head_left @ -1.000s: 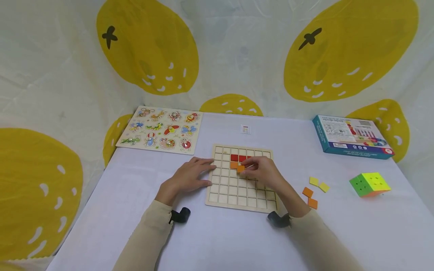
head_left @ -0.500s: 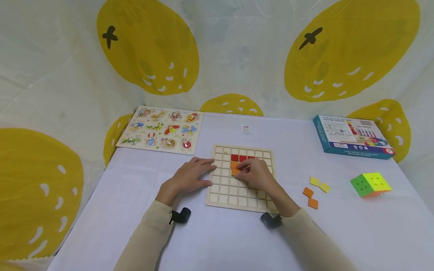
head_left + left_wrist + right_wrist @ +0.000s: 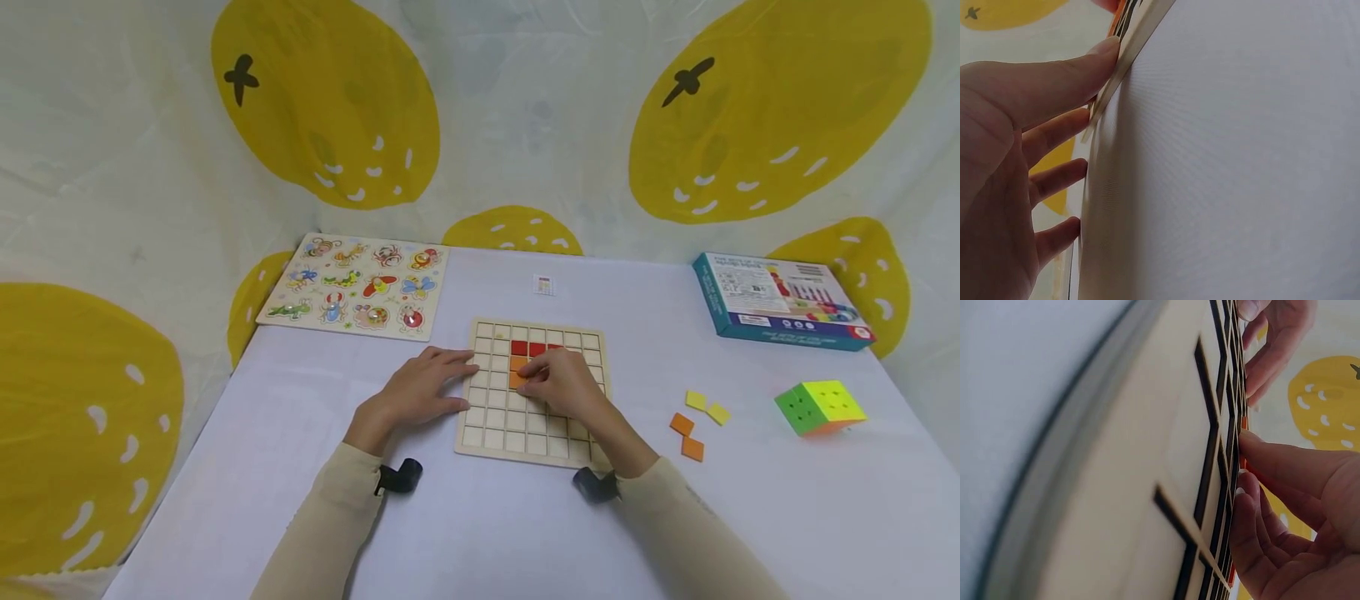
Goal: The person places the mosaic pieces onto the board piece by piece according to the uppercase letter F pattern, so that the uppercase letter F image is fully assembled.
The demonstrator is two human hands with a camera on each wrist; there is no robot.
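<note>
A pale wooden grid board (image 3: 495, 447) lies on the white table, with a row of red tiles (image 3: 518, 348) in its upper cells. Below them sits one orange tile (image 3: 517, 363), and under that a second orange tile (image 3: 515, 380) is at the fingertips of my right hand (image 3: 567, 387), whose thumb and index finger pinch it at the board's surface. Part of that tile is covered by the fingers. My left hand (image 3: 411, 390) rests with spread, fairly straight fingers against the board's left edge; in the left wrist view its thumb (image 3: 1094, 62) touches the rim.
Two loose orange tiles (image 3: 692, 449) and two yellow tiles (image 3: 695, 401) lie right of the board. Farther right are a puzzle cube (image 3: 819, 408) and a boxed set (image 3: 780, 304). An insect peg puzzle (image 3: 352, 287) stands back left; a small printed card (image 3: 544, 285) lies behind the board.
My right hand has moved slightly left and down, bringing the orange tile from above the board into the cell below the other orange one. The left hand stays put.
</note>
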